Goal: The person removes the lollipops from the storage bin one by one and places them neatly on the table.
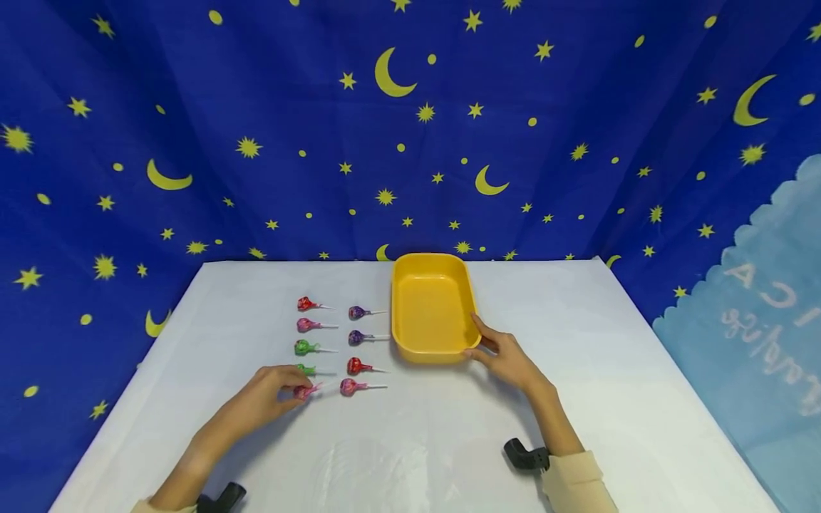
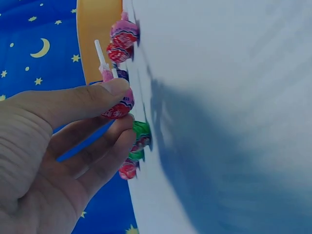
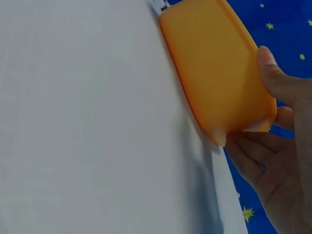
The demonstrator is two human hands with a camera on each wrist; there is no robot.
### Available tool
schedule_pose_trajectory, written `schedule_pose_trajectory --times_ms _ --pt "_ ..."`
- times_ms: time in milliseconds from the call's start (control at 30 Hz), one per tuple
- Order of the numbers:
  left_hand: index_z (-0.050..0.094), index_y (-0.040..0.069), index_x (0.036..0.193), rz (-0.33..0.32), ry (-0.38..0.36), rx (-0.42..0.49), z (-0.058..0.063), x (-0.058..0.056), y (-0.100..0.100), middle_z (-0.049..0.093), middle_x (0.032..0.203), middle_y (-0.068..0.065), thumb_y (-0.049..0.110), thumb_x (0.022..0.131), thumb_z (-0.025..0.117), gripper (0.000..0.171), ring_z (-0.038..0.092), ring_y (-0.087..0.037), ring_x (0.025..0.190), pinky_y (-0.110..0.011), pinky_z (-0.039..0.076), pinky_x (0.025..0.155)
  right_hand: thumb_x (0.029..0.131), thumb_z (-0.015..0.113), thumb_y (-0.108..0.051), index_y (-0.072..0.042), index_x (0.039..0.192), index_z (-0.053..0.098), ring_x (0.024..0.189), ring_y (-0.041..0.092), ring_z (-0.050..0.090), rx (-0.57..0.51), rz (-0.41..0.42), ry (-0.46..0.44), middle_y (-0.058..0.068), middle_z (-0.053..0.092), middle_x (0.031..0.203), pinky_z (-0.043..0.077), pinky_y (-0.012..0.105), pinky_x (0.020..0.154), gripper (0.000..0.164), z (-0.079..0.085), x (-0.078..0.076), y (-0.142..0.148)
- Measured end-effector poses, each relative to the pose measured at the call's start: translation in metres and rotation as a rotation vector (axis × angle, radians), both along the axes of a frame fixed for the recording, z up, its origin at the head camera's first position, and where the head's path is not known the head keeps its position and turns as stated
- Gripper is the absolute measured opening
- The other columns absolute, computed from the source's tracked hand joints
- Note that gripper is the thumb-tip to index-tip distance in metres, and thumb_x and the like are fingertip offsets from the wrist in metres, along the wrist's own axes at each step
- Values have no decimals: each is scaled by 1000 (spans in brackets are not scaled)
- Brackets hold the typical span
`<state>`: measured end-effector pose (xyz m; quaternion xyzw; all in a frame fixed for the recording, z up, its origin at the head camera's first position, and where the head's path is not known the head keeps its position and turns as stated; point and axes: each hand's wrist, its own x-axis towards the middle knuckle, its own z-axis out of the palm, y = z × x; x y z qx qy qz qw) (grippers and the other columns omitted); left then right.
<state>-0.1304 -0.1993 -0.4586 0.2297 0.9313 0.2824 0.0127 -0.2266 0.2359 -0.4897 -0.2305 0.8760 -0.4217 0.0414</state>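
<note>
My left hand (image 1: 266,393) pinches a pink lollipop (image 2: 119,108) between thumb and fingers at the near end of the left column of lollipops. Just beyond it lie a partly covered green lollipop (image 1: 308,370) and another green lollipop (image 1: 303,348). To its right is a second pink lollipop (image 1: 348,387), its stick pointing right. My right hand (image 1: 509,360) grips the near right corner of a yellow plastic tray (image 1: 436,356), thumb on the near side and fingers along the right wall. Nothing lies inside the tray.
Farther up the left column are a pink lollipop (image 1: 304,325) and a red lollipop (image 1: 304,304). The right column holds a red lollipop (image 1: 355,366) and two purple ones (image 1: 355,338). A white-covered table (image 1: 616,427) meets a blue star-and-moon cloth (image 1: 308,107) at the back.
</note>
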Motion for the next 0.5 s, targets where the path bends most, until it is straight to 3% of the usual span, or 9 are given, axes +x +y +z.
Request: schedule_pose_trajectory --times_ms 133,333,500 --pt "76 6 95 8 8 -23 0 2 -4 73 96 -2 2 79 77 16 68 -26 93 -41 56 82 93 66 -35 -7 153 29 128 36 51 -7 -10 -3 25 36 150 43 44 104 76 2 -1 -1" --pt "75 6 92 7 20 -11 -5 5 -12 71 90 1 0 76 79 18 66 -17 83 -33 56 75 93 66 -32 -6 152 30 127 37 52 -14 -2 13 26 36 149 43 43 103 74 1 -1 -2" --pt "75 6 93 1 -42 15 -11 6 -13 66 85 7 1 77 78 17 59 -7 76 -28 53 69 93 66 -32 -6 152 29 126 37 53 -12 3 13 27 36 149 44 44 103 75 1 0 -1"
